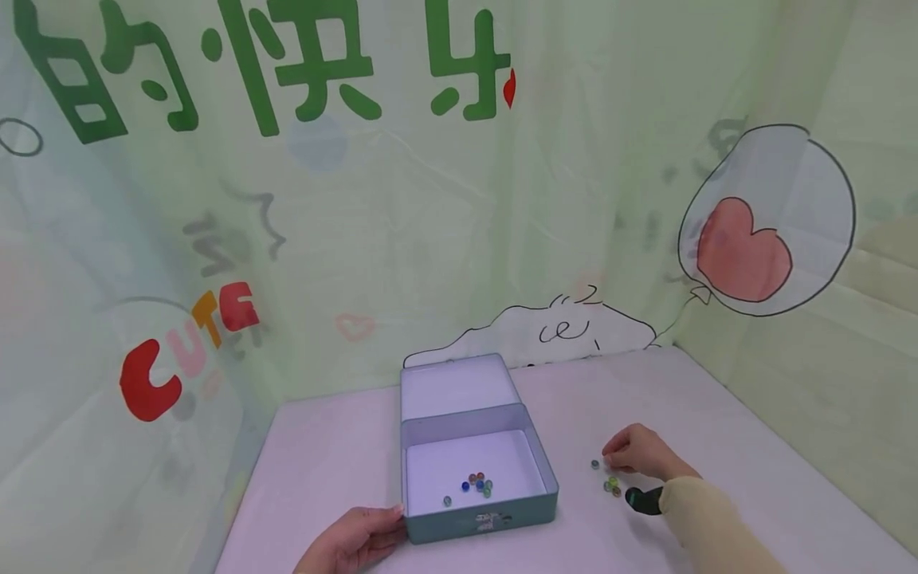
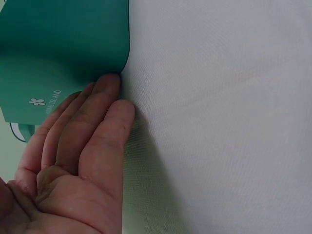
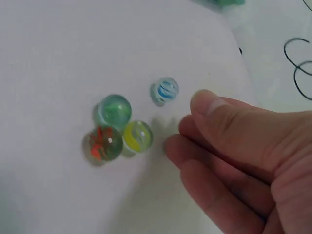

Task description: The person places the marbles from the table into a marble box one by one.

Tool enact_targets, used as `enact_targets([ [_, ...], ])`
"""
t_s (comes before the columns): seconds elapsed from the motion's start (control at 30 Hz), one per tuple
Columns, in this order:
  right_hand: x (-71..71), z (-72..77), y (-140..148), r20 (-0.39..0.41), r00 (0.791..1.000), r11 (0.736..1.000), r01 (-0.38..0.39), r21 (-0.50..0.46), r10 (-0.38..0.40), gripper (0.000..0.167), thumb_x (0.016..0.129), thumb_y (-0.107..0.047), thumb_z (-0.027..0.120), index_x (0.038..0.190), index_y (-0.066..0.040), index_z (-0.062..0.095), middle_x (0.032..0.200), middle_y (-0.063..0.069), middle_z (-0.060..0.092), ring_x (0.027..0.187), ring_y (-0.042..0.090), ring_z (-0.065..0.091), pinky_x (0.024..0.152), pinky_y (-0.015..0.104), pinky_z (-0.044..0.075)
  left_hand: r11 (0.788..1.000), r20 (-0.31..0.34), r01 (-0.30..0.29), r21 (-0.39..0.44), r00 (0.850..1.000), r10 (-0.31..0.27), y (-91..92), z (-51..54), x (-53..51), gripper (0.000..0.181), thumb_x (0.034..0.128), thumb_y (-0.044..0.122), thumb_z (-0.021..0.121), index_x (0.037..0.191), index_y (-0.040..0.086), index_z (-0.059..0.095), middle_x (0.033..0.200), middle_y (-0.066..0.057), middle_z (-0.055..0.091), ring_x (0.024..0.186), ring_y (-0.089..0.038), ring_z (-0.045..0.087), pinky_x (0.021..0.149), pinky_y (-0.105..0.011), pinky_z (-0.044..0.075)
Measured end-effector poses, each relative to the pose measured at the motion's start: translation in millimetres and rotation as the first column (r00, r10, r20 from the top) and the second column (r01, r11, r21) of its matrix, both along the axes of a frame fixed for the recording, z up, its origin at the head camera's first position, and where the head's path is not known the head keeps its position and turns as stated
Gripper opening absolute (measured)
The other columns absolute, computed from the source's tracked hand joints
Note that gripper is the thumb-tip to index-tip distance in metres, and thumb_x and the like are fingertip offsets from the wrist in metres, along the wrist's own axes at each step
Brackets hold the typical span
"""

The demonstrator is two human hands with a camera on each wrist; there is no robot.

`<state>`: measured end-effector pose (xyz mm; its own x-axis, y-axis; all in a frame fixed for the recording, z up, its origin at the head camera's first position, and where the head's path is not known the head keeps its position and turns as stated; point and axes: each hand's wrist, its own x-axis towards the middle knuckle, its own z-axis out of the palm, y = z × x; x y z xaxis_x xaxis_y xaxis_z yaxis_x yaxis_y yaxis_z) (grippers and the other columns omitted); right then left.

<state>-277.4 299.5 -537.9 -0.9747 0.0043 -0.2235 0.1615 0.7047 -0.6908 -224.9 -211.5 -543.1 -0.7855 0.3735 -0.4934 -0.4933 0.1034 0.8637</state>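
Observation:
A shallow green tin box (image 1: 482, 518) stands on the table with its lid (image 1: 459, 388) raised at the back. Several glass marbles (image 1: 480, 485) lie inside, mostly towards the front. My left hand (image 1: 358, 538) rests at the box's front left corner, its fairly straight fingers touching the green side. To the right of the box, my right hand (image 3: 239, 156) hovers close to loose marbles, fingers loosely bent and no marble visible between them. Nearest its thumb is a clear marble with blue swirls (image 3: 167, 89). A green marble (image 3: 115, 111), a yellow-swirled marble (image 3: 138, 136) and a red-flecked marble (image 3: 106, 143) sit clustered together.
A pale cloth (image 1: 337, 454) covers the table. Printed curtains (image 1: 445, 239) hang behind it and along both sides, meeting the table's edges. A dark band or device (image 1: 644, 501) is on the right wrist beside a cream sleeve (image 1: 710, 522).

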Motion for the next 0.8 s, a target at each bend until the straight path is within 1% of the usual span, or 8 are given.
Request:
enact_targets([
  [0.13,-5.7,0.9,-14,-0.03,0.998,0.99,-0.043,0.132,0.048,0.015,0.087,-0.007,0.078,0.1,-0.002,0.074,0.092,0.004,0.071,0.083,0.019,0.063,0.078,0.04,0.061,1.0,-0.001,-0.003,0.007,1.0,0.003,-1.1,-0.4,0.3,0.054,0.0992,0.027,0.07,0.132,-0.014,0.059,0.13,-0.026,0.067,0.12,-0.03,0.069,0.109,-0.046,0.053],
  [0.3,-10.1,2.4,-36,-0.025,0.994,0.938,-0.088,0.334,0.102,0.012,0.084,-0.009,0.082,0.09,-0.009,0.071,0.083,0.002,0.067,0.081,0.02,0.06,0.079,0.043,0.059,1.0,-0.006,-0.001,0.009,1.0,0.001,0.2,-1.5,0.2,0.051,0.1007,0.024,0.067,0.132,-0.014,0.059,0.13,-0.027,0.067,0.121,-0.031,0.069,0.11,-0.047,0.052],
  [0.37,-9.8,4.2,-41,-0.029,0.993,0.923,-0.096,0.373,0.115,0.012,0.084,-0.006,0.082,0.087,-0.009,0.071,0.081,0.002,0.066,0.078,0.02,0.059,0.078,0.041,0.059,1.0,-0.003,-0.012,0.007,1.0,0.012,0.7,-1.7,0.3,0.05,0.1004,0.024,0.068,0.132,-0.014,0.06,0.129,-0.026,0.068,0.121,-0.031,0.069,0.109,-0.047,0.053],
  [0.43,-8.4,6.1,-43,-0.038,0.992,0.922,-0.095,0.375,0.118,0.01,0.084,-0.004,0.08,0.086,-0.009,0.071,0.08,0.003,0.066,0.077,0.02,0.058,0.076,0.041,0.059,1.0,0.001,-0.018,0.001,1.0,0.018,1.0,-1.4,1.0,0.05,0.1002,0.025,0.068,0.131,-0.014,0.06,0.129,-0.026,0.068,0.121,-0.031,0.069,0.109,-0.046,0.053],
  [0.53,-4.7,9.3,-39,-0.049,0.995,0.96,-0.067,0.273,0.084,0.007,0.086,-0.004,0.078,0.091,-0.006,0.074,0.084,0.003,0.069,0.079,0.019,0.061,0.077,0.041,0.06,1.0,0.012,-0.023,-0.003,1.0,0.023,1.6,-1.6,2.0,0.051,0.0993,0.025,0.069,0.131,-0.014,0.06,0.128,-0.025,0.069,0.12,-0.031,0.07,0.108,-0.046,0.054],
  [0.63,-0.5,12.8,-27,-0.061,0.998,0.997,-0.03,0.072,0.034,0.012,0.09,-0.006,0.075,0.101,0.0,0.075,0.091,0.006,0.073,0.083,0.018,0.066,0.079,0.039,0.062,1.0,0.013,-0.024,-0.007,1.0,0.024,2.2,-1.9,1.2,0.051,0.0985,0.026,0.07,0.131,-0.013,0.061,0.127,-0.025,0.069,0.119,-0.031,0.07,0.107,-0.045,0.055],
  [0.7,2.3,16.5,-16,-0.062,0.998,0.997,-0.026,-0.075,0.021,0.02,0.094,-0.009,0.073,0.108,0.005,0.073,0.097,0.011,0.075,0.086,0.018,0.07,0.08,0.036,0.064,1.0,0.006,-0.021,-0.014,1.0,0.021,2.2,-2.0,-0.3,0.052,0.0985,0.026,0.07,0.131,-0.013,0.06,0.129,-0.025,0.069,0.121,-0.032,0.069,0.107,-0.045,0.055],
  [0.8,7.1,24.6,0,-0.034,0.998,0.965,-0.058,-0.255,0.051,0.032,0.098,-0.012,0.069,0.118,0.013,0.067,0.105,0.016,0.076,0.09,0.018,0.073,0.081,0.032,0.065,1.0,-0.002,-0.019,-0.018,1.0,0.019,1.3,-1.6,-1.7,0.054,0.0983,0.027,0.07,0.132,-0.013,0.06,0.13,-0.027,0.067,0.123,-0.034,0.067,0.107,-0.046,0.055],
])
